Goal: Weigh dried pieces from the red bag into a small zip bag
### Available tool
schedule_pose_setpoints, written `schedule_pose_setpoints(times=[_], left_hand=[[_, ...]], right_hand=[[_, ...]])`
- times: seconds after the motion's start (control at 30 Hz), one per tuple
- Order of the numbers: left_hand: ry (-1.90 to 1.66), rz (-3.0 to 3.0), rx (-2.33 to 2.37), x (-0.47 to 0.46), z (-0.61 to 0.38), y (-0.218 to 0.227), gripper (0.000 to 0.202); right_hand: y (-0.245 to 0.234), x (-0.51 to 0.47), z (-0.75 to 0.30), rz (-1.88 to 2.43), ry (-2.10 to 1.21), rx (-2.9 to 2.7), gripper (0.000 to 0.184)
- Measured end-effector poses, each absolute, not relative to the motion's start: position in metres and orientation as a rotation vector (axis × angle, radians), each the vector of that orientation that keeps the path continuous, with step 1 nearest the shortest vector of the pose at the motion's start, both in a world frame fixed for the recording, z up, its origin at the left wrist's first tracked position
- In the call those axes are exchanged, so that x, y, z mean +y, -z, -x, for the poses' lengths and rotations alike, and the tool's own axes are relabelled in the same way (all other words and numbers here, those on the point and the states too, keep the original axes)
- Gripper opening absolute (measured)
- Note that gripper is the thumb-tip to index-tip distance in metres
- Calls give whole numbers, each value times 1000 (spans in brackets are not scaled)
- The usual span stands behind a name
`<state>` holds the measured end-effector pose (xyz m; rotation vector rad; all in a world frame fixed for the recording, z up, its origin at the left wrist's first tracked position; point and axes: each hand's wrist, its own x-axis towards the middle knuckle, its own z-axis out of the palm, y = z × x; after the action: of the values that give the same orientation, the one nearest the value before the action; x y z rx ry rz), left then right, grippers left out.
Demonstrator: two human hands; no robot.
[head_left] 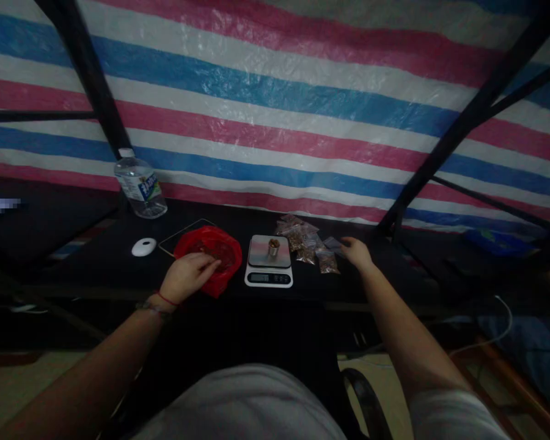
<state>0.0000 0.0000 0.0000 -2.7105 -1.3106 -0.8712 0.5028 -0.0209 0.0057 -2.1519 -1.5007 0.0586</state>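
Note:
My left hand (186,276) rests on the near rim of a red plastic bag (211,255) with brownish contents, fingers curled into its opening. A small digital kitchen scale (269,261) stands just right of the bag, with a little metal cup (274,246) on its platform. My right hand (356,252) reaches to the right of the scale and touches a small clear packet (333,244) at the edge of a pile of filled clear packets (305,241).
A plastic water bottle (140,183) stands at the back left of the dark table (96,263). A white oval object (143,247) lies left of the bag. A striped red, white and blue tarp (275,110) and black metal bars (89,73) close off the back.

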Motion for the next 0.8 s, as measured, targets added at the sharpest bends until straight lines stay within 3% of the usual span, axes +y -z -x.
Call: schedule_pose_setpoints(times=[0.2,0.3,0.4,0.5,0.6,0.67,0.73,0.8], left_hand=[[1118,2579,-1456,5,5,0,36],[1146,2556,-1492,2,6,-4,34],[1214,2559,-1451,-5,2,-9,35],[1329,2637,-1324,-20,-10,-15,34],[1280,2937,-1177,-41,-26,-21,31],[1208,3204,-1161,-53,-35,-24,39],[1223,3411,-1164,-61,-40,-26,50],[1292,3540,-1154,-66,-41,-27,41]], right_hand=[[33,-35,-527,2380,25,-1533,25],[21,-41,-521,2340,117,-1320,27],[-10,-43,-489,2026,138,-1177,28],[-46,-49,-427,1611,-153,-1316,28],[-78,-66,-357,1310,-650,-1741,22],[-92,-79,-320,1149,-995,-2041,20],[-99,-88,-295,1058,-1160,-2201,18],[-100,-91,-282,1024,-1190,-2267,16]])
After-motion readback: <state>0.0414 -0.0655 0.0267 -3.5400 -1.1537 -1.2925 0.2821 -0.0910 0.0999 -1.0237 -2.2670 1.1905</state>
